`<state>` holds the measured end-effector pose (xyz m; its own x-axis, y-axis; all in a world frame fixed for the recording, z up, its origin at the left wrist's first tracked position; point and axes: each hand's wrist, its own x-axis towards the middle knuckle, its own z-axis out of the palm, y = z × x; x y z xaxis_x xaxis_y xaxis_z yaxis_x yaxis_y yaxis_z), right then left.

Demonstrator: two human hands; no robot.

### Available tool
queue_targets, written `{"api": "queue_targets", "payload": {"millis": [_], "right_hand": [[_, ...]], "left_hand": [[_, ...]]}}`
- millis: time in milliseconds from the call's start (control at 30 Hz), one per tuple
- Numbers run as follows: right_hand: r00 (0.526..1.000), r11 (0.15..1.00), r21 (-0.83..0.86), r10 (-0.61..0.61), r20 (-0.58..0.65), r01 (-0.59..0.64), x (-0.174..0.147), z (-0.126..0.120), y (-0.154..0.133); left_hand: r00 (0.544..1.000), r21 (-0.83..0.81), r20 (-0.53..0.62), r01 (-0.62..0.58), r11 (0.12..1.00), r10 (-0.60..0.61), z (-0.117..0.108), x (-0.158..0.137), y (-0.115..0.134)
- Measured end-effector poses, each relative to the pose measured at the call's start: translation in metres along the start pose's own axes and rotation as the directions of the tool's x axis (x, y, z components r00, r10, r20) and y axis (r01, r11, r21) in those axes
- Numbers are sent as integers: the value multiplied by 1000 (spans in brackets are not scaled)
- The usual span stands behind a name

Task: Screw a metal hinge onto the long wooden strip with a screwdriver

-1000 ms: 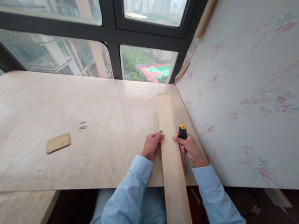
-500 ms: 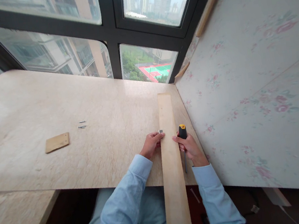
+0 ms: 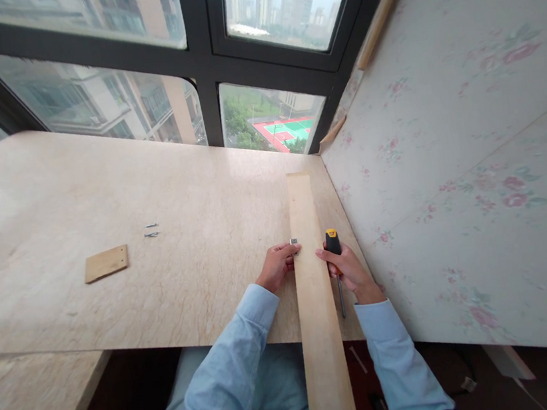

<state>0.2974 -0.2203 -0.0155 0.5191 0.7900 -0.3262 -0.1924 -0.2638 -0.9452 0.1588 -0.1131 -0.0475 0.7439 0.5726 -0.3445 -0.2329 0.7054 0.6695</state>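
Observation:
A long pale wooden board (image 3: 317,320) lies lengthwise on the stone ledge, its near end jutting past the front edge toward my lap. My left hand (image 3: 278,265) is closed at the board's left edge, pinching a small silver metal piece (image 3: 294,241) against it; the piece is too small to make out fully. On the right side, my right hand (image 3: 347,266) wraps round a screwdriver (image 3: 332,241) with a black and yellow handle. Its shaft points back toward me, and my right thumb presses on the board's top near the right edge.
To the left on the ledge (image 3: 191,195) lie a small wooden plate (image 3: 106,263) with holes and several screws (image 3: 152,234). A flowered wall (image 3: 457,221) rises close on the right. The dark window frame (image 3: 205,66) bounds the far side.
The board's near end has swung slightly to the right. The screwdriver's shaft has shifted a little right with my right hand. Both hands keep their hold.

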Motion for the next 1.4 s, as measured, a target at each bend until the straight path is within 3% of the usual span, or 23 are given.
{"api": "queue_targets", "payload": {"millis": [233, 333, 467, 700, 933, 1267, 1400], "right_hand": [[1000, 1000, -26, 4, 25, -3, 1, -16, -9], [998, 975, -223, -31, -47, 20, 10, -29, -11], [975, 794, -605, -85, -205, -58, 29, -46, -6], [947, 472, -863, -150, -283, -182, 44, -46, -4], [969, 217, -955, -99, -228, -202, 42, -30, -16], [972, -3, -972, 15, -233, -233, 38, -32, -31], [973, -123, -965, -45, -228, -232, 32, -20, -51]], "left_hand": [[999, -5, -53, -10, 1000, 10, 3, 0, 0], [998, 9, -57, -21, 1000, 21, 2, 1, -2], [998, 16, -48, -35, 999, 36, 1, 1, -4], [998, 23, -45, -31, 999, 32, 2, 1, -4], [998, 3, -41, -44, 999, 45, 1, 0, -8], [998, -57, -57, -35, 998, 31, 3, 0, -8], [998, -70, -54, -45, 997, 42, 2, 1, -10]]}}
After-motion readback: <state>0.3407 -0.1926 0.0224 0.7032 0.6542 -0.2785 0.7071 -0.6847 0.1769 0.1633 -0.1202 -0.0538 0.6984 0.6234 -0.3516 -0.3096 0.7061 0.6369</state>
